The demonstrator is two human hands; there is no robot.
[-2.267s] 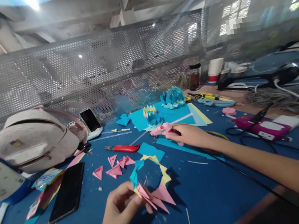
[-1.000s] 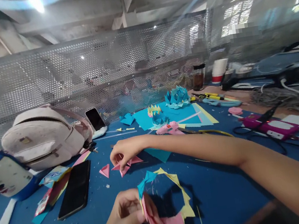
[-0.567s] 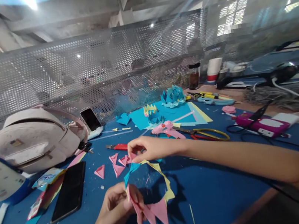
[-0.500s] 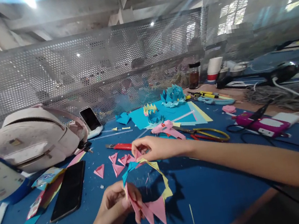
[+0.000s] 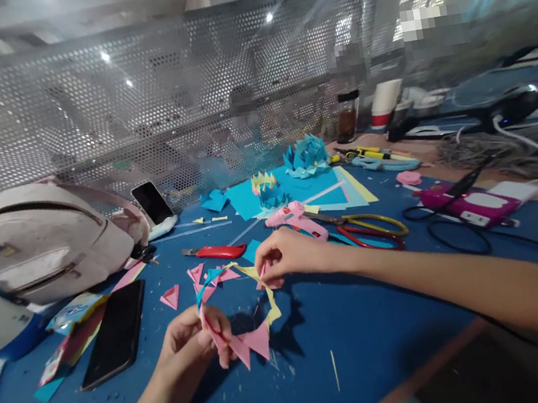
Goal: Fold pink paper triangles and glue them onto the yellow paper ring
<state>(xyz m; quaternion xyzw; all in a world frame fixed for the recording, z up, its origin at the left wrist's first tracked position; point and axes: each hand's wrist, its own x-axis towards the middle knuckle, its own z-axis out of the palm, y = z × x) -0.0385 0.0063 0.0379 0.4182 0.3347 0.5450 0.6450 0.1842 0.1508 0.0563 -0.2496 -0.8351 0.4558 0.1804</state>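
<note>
My left hand point(image 5: 201, 338) is closed on the pink side of a paper ring point(image 5: 258, 343). Folded pointed pieces in pink, blue and yellow make up this ring, which is held tilted above the blue table. At the ring's far right, beside its yellow part, my right hand point(image 5: 287, 254) pinches a small pink folded paper piece point(image 5: 262, 272). Fingers hide most of that piece, so I cannot tell whether it touches the ring. Behind and left of the ring lie several loose pink folded triangles point(image 5: 170, 298).
A red utility knife point(image 5: 220, 252), pink glue gun point(image 5: 296, 217) and scissors point(image 5: 376, 224) lie beyond my hands. Blue paper sheets point(image 5: 244, 203) carry folded paper flowers point(image 5: 310, 155). To the left are a black phone point(image 5: 114, 335) and a pale backpack point(image 5: 47, 241); a magenta device point(image 5: 466, 205) with cables lies right.
My right hand has moved from the ring's blue-yellow junction to its yellow right side, still pinching the pink piece. More of the utility knife shows. The whole view has shifted slightly.
</note>
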